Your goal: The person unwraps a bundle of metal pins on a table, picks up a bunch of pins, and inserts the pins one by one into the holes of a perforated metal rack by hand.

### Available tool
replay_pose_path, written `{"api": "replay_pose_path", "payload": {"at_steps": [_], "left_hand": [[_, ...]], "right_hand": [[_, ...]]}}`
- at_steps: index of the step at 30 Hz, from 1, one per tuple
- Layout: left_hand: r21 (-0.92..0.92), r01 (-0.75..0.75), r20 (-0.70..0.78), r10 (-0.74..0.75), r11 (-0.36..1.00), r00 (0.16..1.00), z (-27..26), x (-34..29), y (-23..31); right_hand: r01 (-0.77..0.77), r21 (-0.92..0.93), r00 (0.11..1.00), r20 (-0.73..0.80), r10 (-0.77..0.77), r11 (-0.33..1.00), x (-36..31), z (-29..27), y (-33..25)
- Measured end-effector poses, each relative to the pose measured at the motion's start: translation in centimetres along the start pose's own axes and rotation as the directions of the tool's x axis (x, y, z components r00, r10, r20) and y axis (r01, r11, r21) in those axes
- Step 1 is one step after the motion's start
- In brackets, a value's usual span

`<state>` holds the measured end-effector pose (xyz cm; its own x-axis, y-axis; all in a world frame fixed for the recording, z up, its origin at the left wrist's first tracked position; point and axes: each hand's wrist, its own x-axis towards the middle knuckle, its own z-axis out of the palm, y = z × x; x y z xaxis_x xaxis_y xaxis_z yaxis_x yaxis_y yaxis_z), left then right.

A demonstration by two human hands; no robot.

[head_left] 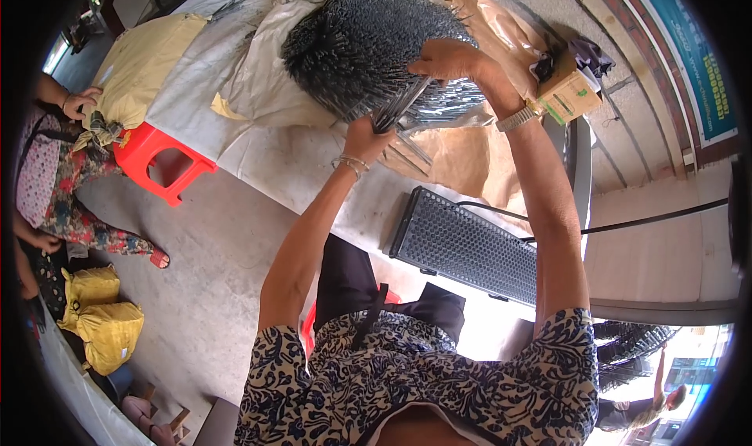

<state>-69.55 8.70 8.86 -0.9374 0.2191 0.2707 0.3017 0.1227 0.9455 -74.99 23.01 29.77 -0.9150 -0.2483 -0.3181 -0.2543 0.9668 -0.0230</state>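
A big heap of thin, dark, shiny metal rods point(368, 46) lies on the covered table in front of me. My left hand point(368, 138) is closed round the lower end of a small bundle of these rods point(406, 105), which slants up to the right. At the bundle's upper end is my right hand point(446, 59), its fingers curled in at the heap's right side. It seems to grip the rod tips, though the fingertips are partly hidden. A few loose rods point(409, 158) rest on brown paper just right of my left hand.
Nearer me on the table stands a black panel with a honeycomb face point(470, 242), its cable running right. A small cardboard box point(570, 95) sits at the right edge. Leftward are a red plastic stool point(160, 164), a person point(70, 172) and yellow sacks point(106, 321).
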Motion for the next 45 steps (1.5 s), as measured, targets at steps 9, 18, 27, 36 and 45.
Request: {"api": "replay_pose_path", "payload": {"at_steps": [9,18,27,36,45], "left_hand": [[-0.234,0.111,0.001,-0.114,0.966,0.993,-0.9,-0.4,-1.2],[-0.329,0.050,-0.058,-0.073,0.943,0.996,-0.7,-0.7,-1.5],[-0.287,0.026,-0.114,-0.062,0.958,0.992,-0.6,-1.5,-1.2],[-0.428,0.106,-0.070,-0.150,0.897,0.986,-1.2,-1.9,-2.3],[-0.168,0.127,-0.114,-0.147,0.978,0.982,-0.4,-2.2,-2.7]], "right_hand": [[0.082,0.177,0.993,-0.094,-0.067,0.981,-0.7,-0.4,0.3],[0.238,-0.070,0.868,-0.432,-0.244,0.969,0.9,3.1,-2.3],[0.258,0.099,0.738,-0.662,-0.130,0.961,2.0,6.0,-4.0],[0.283,0.409,0.834,-0.551,-0.013,0.867,0.3,6.7,-6.7],[0.203,0.426,0.848,-0.527,0.060,0.881,0.5,9.4,-6.4]]}}
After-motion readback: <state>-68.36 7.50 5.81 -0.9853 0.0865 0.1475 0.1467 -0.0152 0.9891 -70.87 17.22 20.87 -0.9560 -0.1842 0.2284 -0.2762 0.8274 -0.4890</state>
